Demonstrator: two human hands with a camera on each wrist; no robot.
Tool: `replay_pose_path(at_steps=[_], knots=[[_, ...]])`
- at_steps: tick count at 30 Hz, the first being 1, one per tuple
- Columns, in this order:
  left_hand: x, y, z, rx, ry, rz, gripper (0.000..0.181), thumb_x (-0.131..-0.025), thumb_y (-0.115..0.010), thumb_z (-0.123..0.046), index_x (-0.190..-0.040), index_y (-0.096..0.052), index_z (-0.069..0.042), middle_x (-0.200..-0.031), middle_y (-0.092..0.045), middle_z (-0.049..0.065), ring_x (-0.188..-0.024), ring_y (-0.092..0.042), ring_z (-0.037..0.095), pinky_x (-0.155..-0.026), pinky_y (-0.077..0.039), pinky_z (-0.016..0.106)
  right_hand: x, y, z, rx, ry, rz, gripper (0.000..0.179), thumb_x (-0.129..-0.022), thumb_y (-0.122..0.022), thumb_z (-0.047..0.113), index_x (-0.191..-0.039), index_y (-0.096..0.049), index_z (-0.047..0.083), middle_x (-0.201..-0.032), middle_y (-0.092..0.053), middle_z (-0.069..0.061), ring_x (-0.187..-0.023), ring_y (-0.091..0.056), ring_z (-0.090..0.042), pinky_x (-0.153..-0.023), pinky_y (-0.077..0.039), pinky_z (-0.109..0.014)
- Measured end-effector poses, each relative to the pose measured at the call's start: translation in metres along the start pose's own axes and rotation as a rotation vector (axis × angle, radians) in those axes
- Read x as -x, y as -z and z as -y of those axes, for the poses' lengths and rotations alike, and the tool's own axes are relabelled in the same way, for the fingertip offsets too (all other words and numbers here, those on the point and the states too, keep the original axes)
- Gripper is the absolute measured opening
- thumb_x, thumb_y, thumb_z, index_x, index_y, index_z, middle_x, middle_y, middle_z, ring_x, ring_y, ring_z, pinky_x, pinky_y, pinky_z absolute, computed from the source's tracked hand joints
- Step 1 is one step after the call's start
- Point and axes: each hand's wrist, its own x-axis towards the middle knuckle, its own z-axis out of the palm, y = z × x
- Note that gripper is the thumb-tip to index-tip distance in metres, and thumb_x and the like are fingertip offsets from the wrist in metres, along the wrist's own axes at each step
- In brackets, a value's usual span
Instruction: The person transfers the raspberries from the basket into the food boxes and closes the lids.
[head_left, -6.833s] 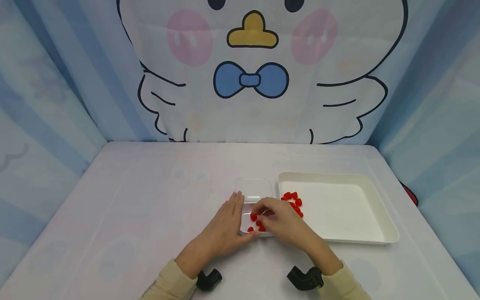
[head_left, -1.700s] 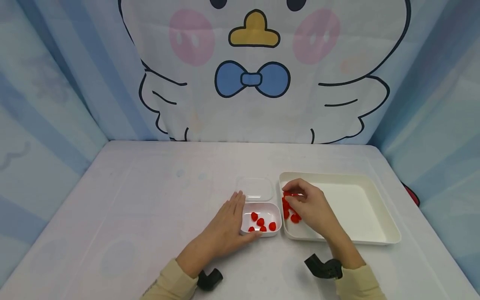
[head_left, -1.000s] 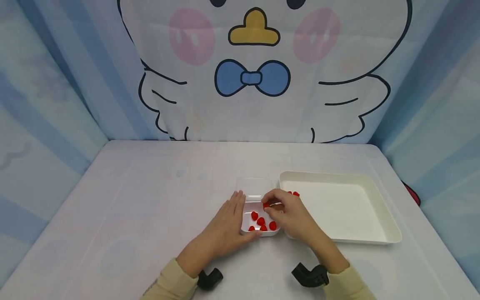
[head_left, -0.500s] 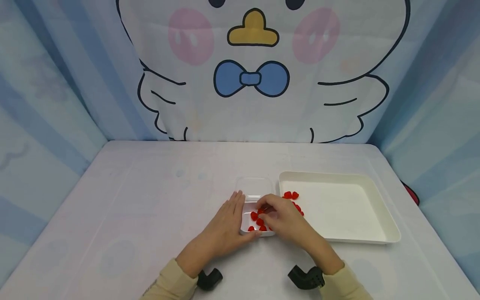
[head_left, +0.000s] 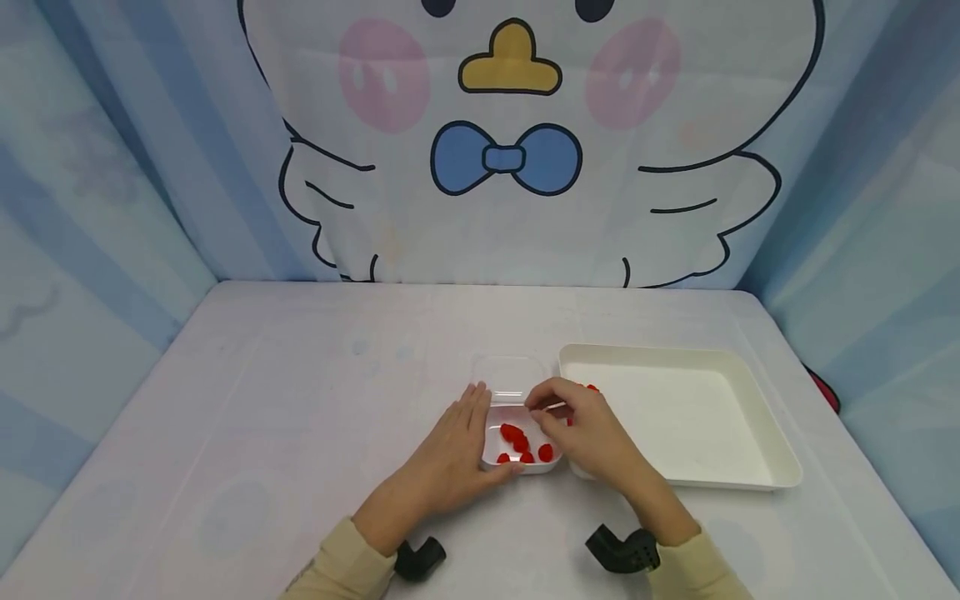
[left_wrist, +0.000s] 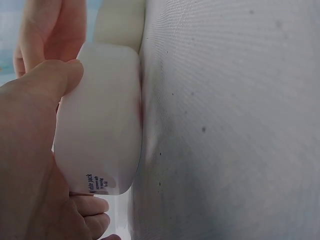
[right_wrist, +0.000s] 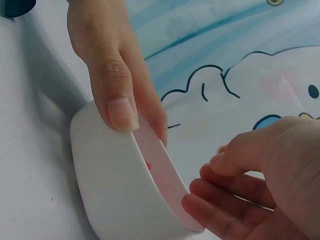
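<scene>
A small white plastic box (head_left: 542, 468) stands on the table with several small red, berry-like pieces (head_left: 545, 452) inside. My left hand (head_left: 447, 462) holds its left near corner: in the head view the fingers lie along the left wall, and in the left wrist view the thumb (left_wrist: 74, 75) bends over the rim. Printed lettering shows on the box wall in that view. My right hand (head_left: 585, 429) hovers over the right end of the box. In the right wrist view its fingers (right_wrist: 215, 200) are loosely curved, with nothing seen between them.
A shallow white tray (head_left: 690, 417) stands close to the right of the box. More red pieces (head_left: 592, 387) lie at its left end, mostly hidden behind the right hand. Behind the box lies a clear plastic lid (head_left: 510, 375). Printed curtains surround the table.
My right hand has carried a red piece from the tray into the box, let it go and drawn back rightward. The box holds more pieces. My left hand has stayed in place.
</scene>
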Motion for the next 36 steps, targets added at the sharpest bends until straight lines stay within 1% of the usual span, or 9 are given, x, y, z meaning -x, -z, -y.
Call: replay_pose_path(at_steps=[3,7,12,17,20,24,29,34,36], knots=[[0.0,-0.001,0.0,0.0,-0.018,-0.014,0.101,-0.091,-0.056,-0.063,-0.156,-0.016,0.003,-0.164,-0.02,0.019,-0.154,-0.016,0.032,-0.124,-0.023,0.048,0.0,0.005,-0.002,0.003,-0.004,-0.043,0.017,-0.09,-0.069,0.002,-0.104,-0.068,0.012,-0.101,-0.071,-0.001,-0.094,-0.067,-0.014,-0.086,-0.059,-0.03],[-0.001,-0.001,0.0,0.002,-0.032,-0.026,0.1,-0.091,-0.058,-0.061,-0.155,-0.017,0.005,-0.163,-0.021,0.022,-0.153,-0.018,0.034,-0.123,-0.024,0.048,0.0,0.011,-0.007,-0.019,-0.038,-0.077,0.016,-0.091,-0.067,0.004,-0.104,-0.068,0.013,-0.102,-0.07,-0.001,-0.094,-0.068,-0.015,-0.087,-0.06,-0.032],[-0.002,0.0,-0.001,-0.002,-0.014,-0.01,0.1,-0.091,-0.056,-0.062,-0.156,-0.015,0.002,-0.164,-0.02,0.019,-0.154,-0.017,0.032,-0.124,-0.023,0.048,0.0,0.02,-0.011,-0.031,-0.057,-0.099,0.014,-0.093,-0.066,0.006,-0.105,-0.067,0.012,-0.104,-0.07,-0.004,-0.095,-0.068,-0.017,-0.087,-0.06,-0.034],[-0.002,0.0,-0.001,0.0,0.002,0.002,0.101,-0.091,-0.055,-0.064,-0.157,-0.014,0.001,-0.165,-0.018,0.017,-0.154,-0.015,0.031,-0.124,-0.022,0.047,0.0,0.027,-0.013,-0.014,-0.113,-0.106,0.014,-0.094,-0.065,0.009,-0.108,-0.067,0.013,-0.108,-0.069,-0.004,-0.099,-0.066,-0.019,-0.091,-0.058,-0.035],[-0.001,0.0,-0.002,0.0,0.006,0.007,0.102,-0.09,-0.055,-0.065,-0.157,-0.014,0.001,-0.165,-0.017,0.017,-0.155,-0.014,0.03,-0.125,-0.021,0.046,0.001,0.031,-0.014,-0.011,-0.146,-0.118,0.015,-0.095,-0.064,0.01,-0.109,-0.067,0.012,-0.111,-0.069,-0.005,-0.103,-0.065,-0.02,-0.094,-0.057,-0.038],[-0.001,-0.001,-0.002,0.006,0.011,0.013,0.103,-0.09,-0.054,-0.066,-0.157,-0.013,0.0,-0.165,-0.017,0.017,-0.155,-0.014,0.03,-0.125,-0.021,0.046,0.002,0.036,-0.016,-0.009,-0.166,-0.142,0.016,-0.096,-0.063,0.011,-0.111,-0.066,0.01,-0.112,-0.068,-0.008,-0.106,-0.064,-0.023,-0.096,-0.056,-0.042],[-0.001,0.0,-0.002,0.002,0.018,0.017,0.103,-0.09,-0.054,-0.066,-0.157,-0.013,0.0,-0.165,-0.017,0.017,-0.155,-0.014,0.03,-0.125,-0.021,0.046,0.002,0.041,-0.019,0.002,-0.18,-0.155,0.017,-0.097,-0.062,0.012,-0.113,-0.066,0.009,-0.112,-0.069,-0.009,-0.106,-0.065,-0.024,-0.094,-0.057,-0.039],[0.0,0.0,-0.001,-0.004,0.012,0.013,0.102,-0.09,-0.054,-0.066,-0.157,-0.014,0.001,-0.165,-0.017,0.017,-0.155,-0.015,0.031,-0.125,-0.021,0.046,0.002,0.043,-0.025,0.041,-0.216,-0.161,0.017,-0.096,-0.061,0.011,-0.113,-0.065,0.009,-0.113,-0.068,-0.009,-0.106,-0.065,-0.023,-0.092,-0.058,-0.033],[0.0,-0.001,-0.001,-0.004,0.009,0.008,0.102,-0.09,-0.054,-0.065,-0.157,-0.014,0.001,-0.165,-0.018,0.017,-0.154,-0.015,0.031,-0.124,-0.022,0.046,0.002,0.044,-0.028,0.054,-0.223,-0.168,0.017,-0.096,-0.061,0.011,-0.113,-0.065,0.009,-0.112,-0.069,-0.009,-0.106,-0.065,-0.023,-0.092,-0.058,-0.033]])
